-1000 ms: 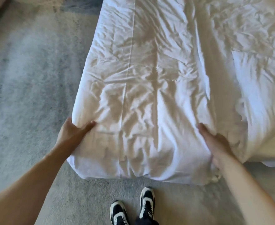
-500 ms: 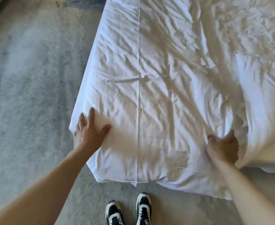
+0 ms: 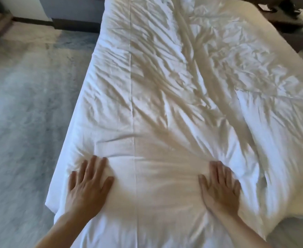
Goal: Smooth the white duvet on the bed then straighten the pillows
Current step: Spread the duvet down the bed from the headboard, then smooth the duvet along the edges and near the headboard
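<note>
The white duvet (image 3: 165, 97) lies wrinkled over the bed, with a long seam running up its left part and a thick fold along the right. My left hand (image 3: 88, 187) rests flat on the duvet near its left edge, fingers spread. My right hand (image 3: 220, 187) is pressed flat on the duvet further right, fingers apart, beside the raised fold. Neither hand holds any cloth. No pillows are in view.
Grey-blue carpet (image 3: 21, 122) runs along the bed's left side. A dark skirting and a wall (image 3: 57, 20) close the far left. Dark furniture (image 3: 286, 13) stands at the far right corner. A strip of bare mattress sheet (image 3: 290, 228) shows at the lower right.
Both hands let go of the duvet's foot edge and moved up onto its top, now lying flat. The view has tilted up; my shoes have dropped out of frame.
</note>
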